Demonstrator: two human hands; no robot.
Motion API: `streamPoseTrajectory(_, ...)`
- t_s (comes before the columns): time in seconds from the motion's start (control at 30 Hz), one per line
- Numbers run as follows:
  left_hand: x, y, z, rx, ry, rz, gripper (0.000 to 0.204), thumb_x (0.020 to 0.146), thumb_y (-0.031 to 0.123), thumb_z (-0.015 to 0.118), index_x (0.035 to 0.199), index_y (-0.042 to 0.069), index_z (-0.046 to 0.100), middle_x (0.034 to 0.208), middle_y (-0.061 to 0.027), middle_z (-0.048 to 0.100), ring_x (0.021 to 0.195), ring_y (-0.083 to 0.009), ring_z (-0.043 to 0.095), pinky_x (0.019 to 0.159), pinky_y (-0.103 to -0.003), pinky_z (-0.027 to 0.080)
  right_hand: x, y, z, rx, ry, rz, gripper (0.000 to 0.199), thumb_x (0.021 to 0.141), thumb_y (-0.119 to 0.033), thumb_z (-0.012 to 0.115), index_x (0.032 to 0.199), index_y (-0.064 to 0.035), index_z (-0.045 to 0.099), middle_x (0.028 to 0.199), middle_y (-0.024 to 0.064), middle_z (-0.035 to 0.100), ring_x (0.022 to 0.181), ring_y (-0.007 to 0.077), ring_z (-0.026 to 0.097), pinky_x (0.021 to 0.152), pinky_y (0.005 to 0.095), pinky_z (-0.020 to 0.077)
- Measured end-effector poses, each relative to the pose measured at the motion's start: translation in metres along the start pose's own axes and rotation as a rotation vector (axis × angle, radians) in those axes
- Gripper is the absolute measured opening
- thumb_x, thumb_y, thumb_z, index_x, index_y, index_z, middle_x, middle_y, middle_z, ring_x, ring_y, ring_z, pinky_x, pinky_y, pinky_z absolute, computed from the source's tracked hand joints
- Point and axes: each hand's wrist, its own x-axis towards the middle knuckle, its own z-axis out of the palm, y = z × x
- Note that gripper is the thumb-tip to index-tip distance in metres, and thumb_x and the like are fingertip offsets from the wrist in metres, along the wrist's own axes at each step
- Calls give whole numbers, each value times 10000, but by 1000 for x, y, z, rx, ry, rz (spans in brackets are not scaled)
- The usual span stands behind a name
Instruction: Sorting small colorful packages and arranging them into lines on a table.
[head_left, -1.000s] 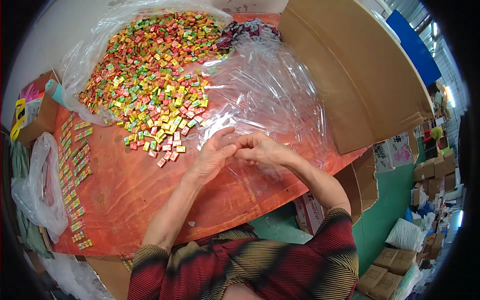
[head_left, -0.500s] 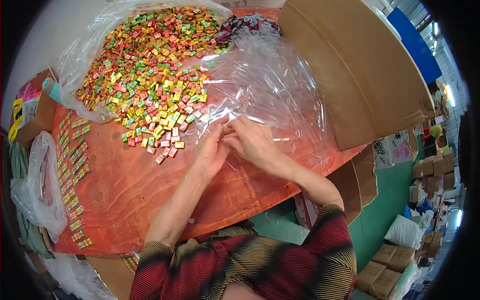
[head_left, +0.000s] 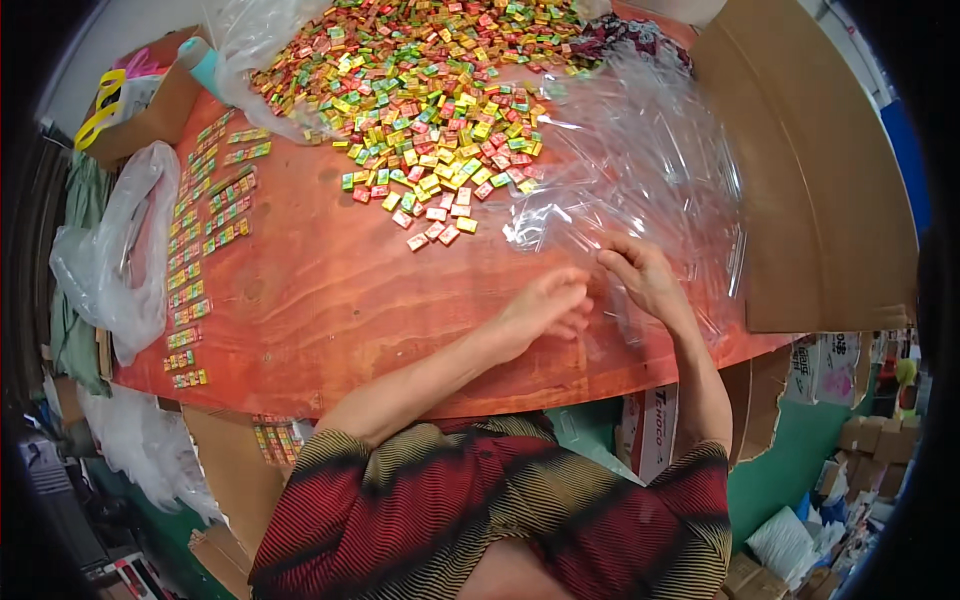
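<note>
Over the red table, my left hand is half curled and slightly blurred, its fingers apart and nothing visible in it. To its right, my right hand pinches thumb against forefinger on clear plastic at the near edge of a heap of transparent plastic sleeves. The exact piece in the pinch is hard to separate from the heap. Farther left lies a big pile of small wrapped blocks in red, yellow, green and orange. Several loose blocks lie at its near edge.
Small rows of blocks line the table's left side. Beyond them are a plastic bag and a box with yellow handles. A tall cardboard panel borders the right; dark patterned cloth lies at the back.
My hands, close together before, have parted: the left is lower and open, the right pinches at the sleeves. The whole view has swung left, so the table's contents sit farther right and higher.
</note>
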Motion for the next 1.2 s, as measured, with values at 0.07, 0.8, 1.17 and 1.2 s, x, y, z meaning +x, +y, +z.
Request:
streamPoseTrajectory(0.07, -20, -4, -6, 47, -3, -22, 310, 891, 284, 453, 1116, 71, 464, 898, -54, 577, 809, -137, 561, 694, -279, 468, -5, -3, 1, -64, 16, -28, 150, 810, -142, 535, 839, 2, 566, 697, 122, 559, 635, 156, 544, 584, 315, 424)
streamPoseTrajectory(0.8, -139, 9, -102, 946, 724, 518, 125, 818, 85, 501, 878, 3, 573, 727, -93, 565, 677, -176, 551, 607, -284, 427, 33, -57, 110, -61, 105, -483, 204, 812, -140, 567, 984, -32, 545, 896, 116, 521, 778, 242, 550, 630, 304, 443)
streamPoseTrajectory(1.17, -16, 176, -288, 1082, 963, 724, 282, 813, 239, 487, 939, 10, 593, 840, -154, 615, 804, -274, 597, 704, -348, 460, 247, -65, 32, 18, 158, -363, 349, 846, -233, 544, 1086, 18, 514, 989, 105, 574, 917, 170, 546, 786, 275, 446)
streamPoseTrajectory(1.2, -10, 190, -304, 1138, 1009, 820, 307, 812, 260, 476, 943, 9, 590, 838, -165, 614, 806, -295, 596, 711, -367, 459, 264, -63, 25, 88, 229, -325, 394, 853, -258, 530, 1116, 32, 495, 1029, 128, 570, 947, 192, 546, 802, 281, 442)
